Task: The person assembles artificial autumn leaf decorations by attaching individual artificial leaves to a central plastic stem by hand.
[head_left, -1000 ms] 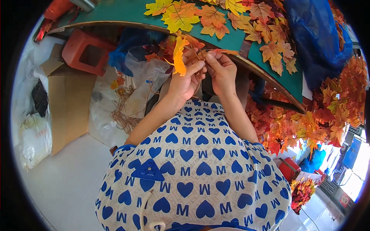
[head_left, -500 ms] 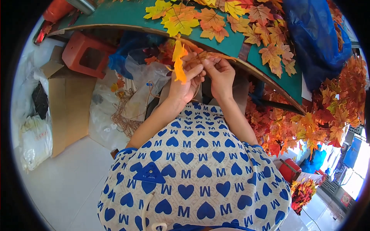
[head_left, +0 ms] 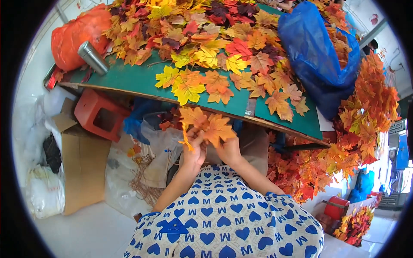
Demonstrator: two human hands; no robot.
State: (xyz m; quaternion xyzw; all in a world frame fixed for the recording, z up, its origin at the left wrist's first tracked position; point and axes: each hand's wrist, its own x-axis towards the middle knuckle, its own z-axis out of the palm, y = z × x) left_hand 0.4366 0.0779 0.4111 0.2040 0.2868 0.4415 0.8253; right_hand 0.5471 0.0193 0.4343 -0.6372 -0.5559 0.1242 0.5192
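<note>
Just below the table's front edge, my left hand (head_left: 195, 150) is closed, its fingertips pinched round the stem of a sprig of orange artificial maple leaves (head_left: 219, 130). One leaf of the sprig hangs edge-on beside my left thumb, and another spreads above the fingers. My right hand (head_left: 230, 151) grips the same sprig from the right; a broad leaf covers most of its fingers. Nearest beyond the hands, loose yellow and orange maple leaves (head_left: 188, 88) lie flat on the green tabletop (head_left: 129, 88).
A heap of autumn-coloured leaves (head_left: 185, 34) covers the table's back. A metal flask (head_left: 93, 58) and orange bag (head_left: 79, 38) stand left; a blue plastic bag (head_left: 316, 56) sits right. Below are a red stool (head_left: 101, 114), cardboard box (head_left: 86, 167), tangled brown stems (head_left: 146, 180) and hanging leaf garlands (head_left: 309, 167).
The view has tilted up, showing more of the table. The sprig has turned so its broad orange leaves face up, covering my right fingers, which were visible in a pinch before.
</note>
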